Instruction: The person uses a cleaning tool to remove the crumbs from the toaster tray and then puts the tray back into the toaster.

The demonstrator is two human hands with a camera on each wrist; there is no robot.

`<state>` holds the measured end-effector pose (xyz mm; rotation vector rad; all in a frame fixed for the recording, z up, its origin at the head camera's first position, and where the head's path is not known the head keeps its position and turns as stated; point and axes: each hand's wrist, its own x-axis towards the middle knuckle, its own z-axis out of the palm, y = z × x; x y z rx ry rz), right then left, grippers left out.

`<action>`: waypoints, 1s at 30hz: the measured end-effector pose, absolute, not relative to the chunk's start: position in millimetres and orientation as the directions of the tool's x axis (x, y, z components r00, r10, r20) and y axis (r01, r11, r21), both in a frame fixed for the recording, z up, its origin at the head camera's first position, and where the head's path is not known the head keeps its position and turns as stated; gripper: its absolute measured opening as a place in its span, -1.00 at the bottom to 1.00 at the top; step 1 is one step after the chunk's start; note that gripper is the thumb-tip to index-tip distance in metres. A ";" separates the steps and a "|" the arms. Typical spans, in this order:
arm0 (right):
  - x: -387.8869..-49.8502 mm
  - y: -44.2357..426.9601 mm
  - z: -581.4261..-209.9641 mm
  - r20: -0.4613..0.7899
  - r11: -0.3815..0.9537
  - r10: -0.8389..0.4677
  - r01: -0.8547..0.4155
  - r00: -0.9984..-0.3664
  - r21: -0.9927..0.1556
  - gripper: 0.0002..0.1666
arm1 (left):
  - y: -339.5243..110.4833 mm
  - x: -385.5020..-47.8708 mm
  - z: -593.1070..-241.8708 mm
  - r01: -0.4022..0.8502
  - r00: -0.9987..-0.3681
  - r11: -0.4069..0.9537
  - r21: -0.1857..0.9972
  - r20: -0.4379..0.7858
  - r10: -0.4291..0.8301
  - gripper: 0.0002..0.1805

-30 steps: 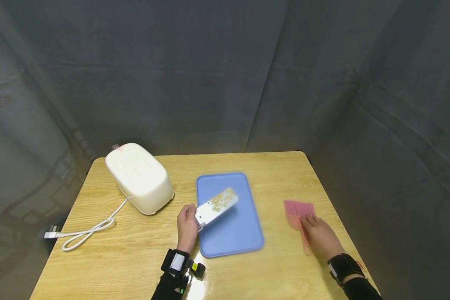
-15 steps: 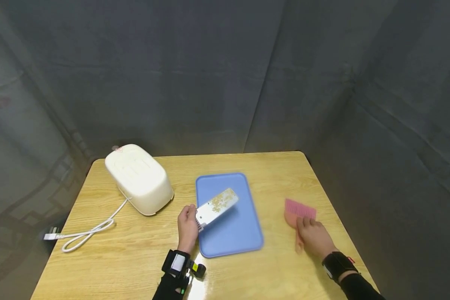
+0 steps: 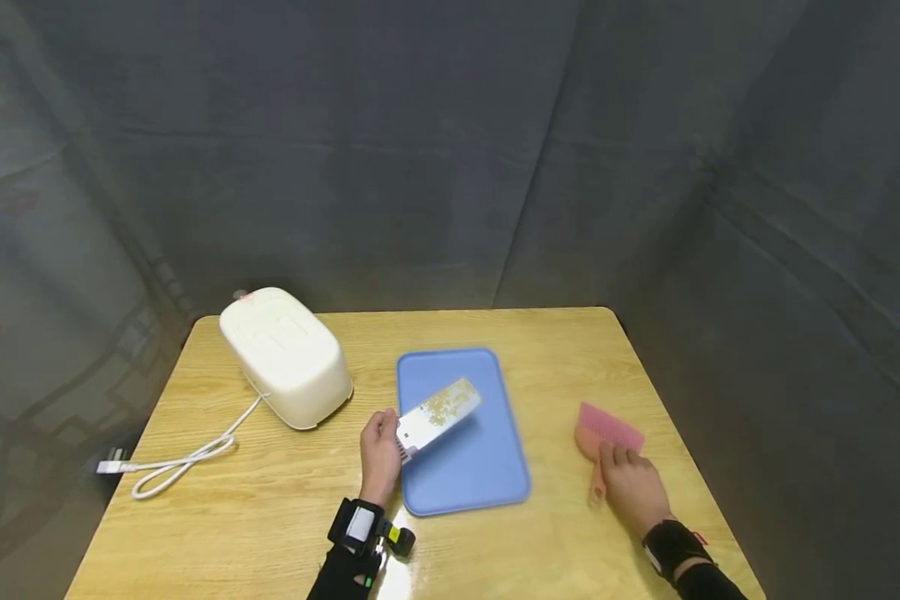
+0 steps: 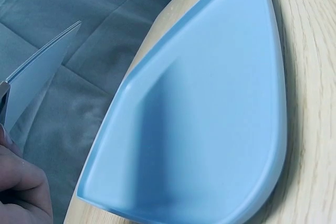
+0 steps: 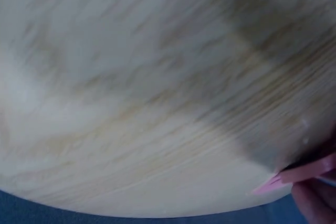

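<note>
In the head view my left hand [image 3: 379, 454] grips one end of a narrow white crumb tray [image 3: 418, 427], tilted above a blue tray [image 3: 468, 483]. Brown crumbs cover the crumb tray's far half. From the left wrist view, the crumb tray [image 4: 39, 72] appears nearly edge-on, apart from the blue tray [image 4: 226, 93], which carries its shadow. At the right of the table, my right hand [image 3: 636, 492] pinches a small pink brush [image 3: 611, 427] near the base of its head. Only part of the brush [image 5: 304, 171] enters the right wrist view.
A cream-white toaster [image 3: 288, 358] stands at the back left of the wooden table [image 3: 487, 558]. Its white cord [image 3: 187, 461] lies looped, and the plug [image 3: 110, 467] reaches the table's left edge. Grey cloth [image 3: 420, 167] hangs behind and at the sides.
My right hand has shifted slightly, and the brush has turned clockwise, its handle swinging left. My left hand keeps holding the crumb tray in about the same place.
</note>
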<state>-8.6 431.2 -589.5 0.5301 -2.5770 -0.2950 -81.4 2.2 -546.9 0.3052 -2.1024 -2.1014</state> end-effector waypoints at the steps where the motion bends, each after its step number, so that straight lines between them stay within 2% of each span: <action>1: -8.0 429.2 -589.8 0.427 0.906 -0.407 -0.299 -0.807 0.298 -0.55 | 2.4 -81.3 -548.0 -0.035 -0.968 -0.008 0.999 -0.036 -0.250 -0.60; 2: -7.4 427.3 -589.3 0.428 0.912 -0.394 -0.286 -0.813 0.296 -0.57 | 2.5 -81.1 -548.5 -0.035 -0.968 -0.015 0.999 -0.037 -0.248 -0.60; 5: -5.9 420.5 -583.2 0.410 0.932 -0.338 -0.242 -0.847 0.269 -0.81 | 3.4 -80.6 -548.5 -0.035 -0.970 -0.021 0.999 -0.039 -0.241 -0.61; 10: -11.5 409.6 -563.9 0.382 0.964 -0.246 -0.185 -0.891 0.191 -0.47 | 3.7 -80.8 -547.0 -0.032 -0.971 -0.015 0.999 -0.035 -0.236 -0.61; 11: -14.2 407.7 -560.0 0.388 0.967 -0.238 -0.182 -0.890 0.177 -0.47 | 3.5 -80.8 -547.2 -0.037 -0.971 -0.015 0.999 -0.040 -0.236 -0.60; 15: -29.3 395.6 -537.9 0.459 0.974 -0.227 -0.200 -0.859 0.109 -0.73 | 1.9 -81.5 -546.7 -0.066 -0.972 -0.022 0.998 -0.069 -0.226 -0.61; 18: -43.0 377.1 -508.9 0.504 0.976 -0.190 -0.218 -0.842 0.005 -0.81 | 0.6 -83.0 -547.1 -0.079 -0.975 -0.029 0.996 -0.083 -0.207 -0.61; 20: -53.4 361.6 -486.4 0.524 0.967 -0.176 -0.245 -0.833 -0.065 -0.80 | 0.2 -83.8 -547.5 -0.078 -0.977 -0.042 0.996 -0.085 -0.195 -0.61; 24: -73.7 327.6 -444.3 0.569 0.903 -0.174 -0.360 -0.804 -0.233 -0.94 | 1.2 -82.6 -548.6 -0.077 -0.978 -0.058 0.995 -0.086 -0.189 -0.60; 27: -84.0 301.2 -416.8 0.508 0.805 -0.105 -0.374 -0.855 -0.461 -0.91 | 2.3 -81.4 -550.1 -0.071 -0.977 -0.055 0.996 -0.081 -0.199 -0.59; 30: -90.4 275.8 -394.0 0.356 0.707 -0.024 -0.268 -0.934 -0.654 -0.86 | 3.4 -81.1 -551.4 -0.053 -0.977 -0.050 0.997 -0.062 -0.206 -0.58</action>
